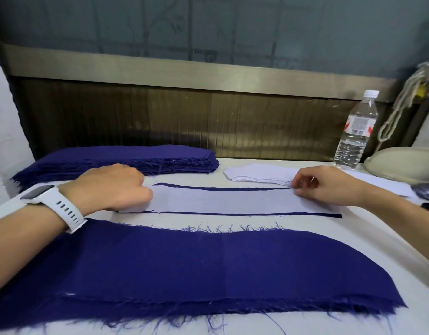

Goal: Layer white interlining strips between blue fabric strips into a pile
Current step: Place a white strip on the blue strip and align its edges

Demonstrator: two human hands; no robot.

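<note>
in the middle of the frame a white strip (223, 200) lies on a blue strip (232, 214), with only thin blue edges showing. the left hand (114, 187) rests curled on its left end; whether it pinches or only presses, i cannot tell. the right hand (329, 187) pinches the upper right corner. the strip looks light, limp and likely to slide, so it is best held at both ends.

Left hand (112, 187), right hand (329, 184) on white interlining strip (220, 200), blue strip (325, 215) beneath
</note>
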